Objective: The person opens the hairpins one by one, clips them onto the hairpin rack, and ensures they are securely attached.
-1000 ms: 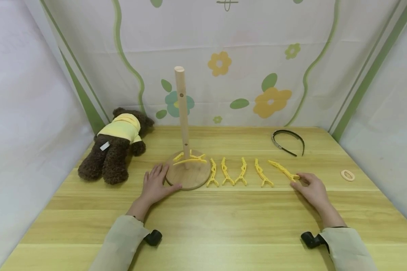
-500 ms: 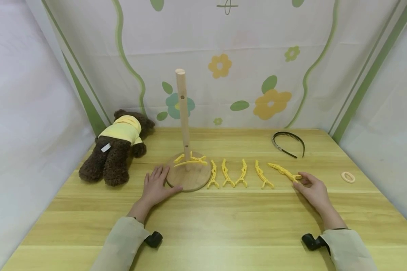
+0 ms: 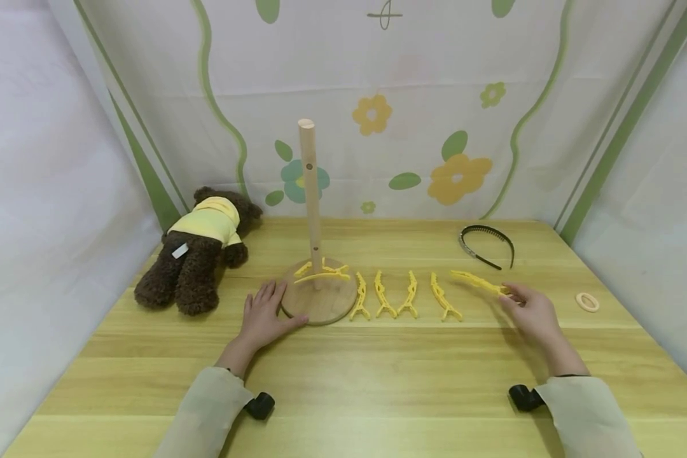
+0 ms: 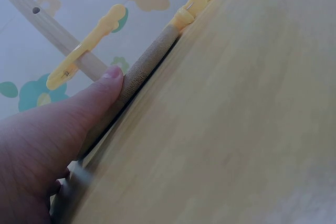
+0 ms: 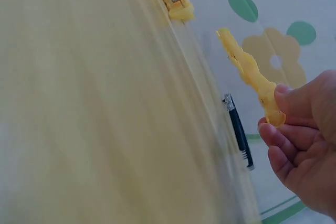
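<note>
My right hand pinches the tail end of a yellow alligator hair clip; the right wrist view shows this clip raised above the table, between thumb and fingers. My left hand rests against the left and front edge of a stand's round wooden base, thumb on its rim, fingers spread. From the base rises an upright wooden post. Yellow clips sit around the lower post, just above the base. Right of the base, several more yellow clips lie in a row.
A brown teddy bear in a yellow top lies face down at the left. Toward the back right is a black toothed headband. A pale ring-shaped item lies at the right. A flowered cloth hangs behind the table.
My right hand has lifted the yellow hair clip up off the table, its tail end rising slightly. My left hand stays at the stand's base. The head view has tilted a little.
</note>
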